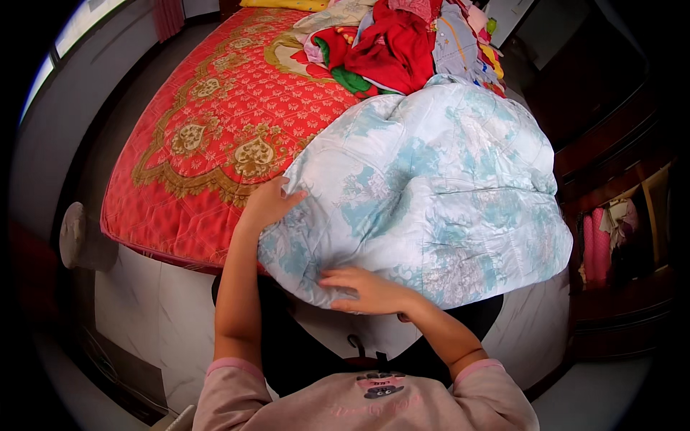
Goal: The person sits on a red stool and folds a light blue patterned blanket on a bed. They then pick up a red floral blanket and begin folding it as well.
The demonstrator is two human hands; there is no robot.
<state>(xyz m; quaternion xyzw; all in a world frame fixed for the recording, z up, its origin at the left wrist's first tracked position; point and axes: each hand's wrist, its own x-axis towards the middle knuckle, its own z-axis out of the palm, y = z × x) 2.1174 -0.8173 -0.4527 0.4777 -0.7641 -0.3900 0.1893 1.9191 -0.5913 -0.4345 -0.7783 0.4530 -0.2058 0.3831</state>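
Observation:
A pale blue and white quilt (377,215) with a leafy print lies rumpled over the right part of a red patterned mattress (215,134), its near edge hanging at the front. My left hand (272,202) rests at the quilt's left edge, thumb and fingers apart, touching the fabric. Lower down, my right hand (358,291) lies palm down against the quilt's near edge, its fingers spread. Neither hand clearly grips the cloth. A raised fold runs across the middle of the quilt, to the right of both hands.
Beyond the quilt is a heap of clothes, with a red garment (396,48) and a grey one (458,46). An open dark wooden cabinet (620,312) holding fabric stands at the right. A grey stool (81,237) is at the left, near the mattress corner. White marbled floor (178,318) shows below.

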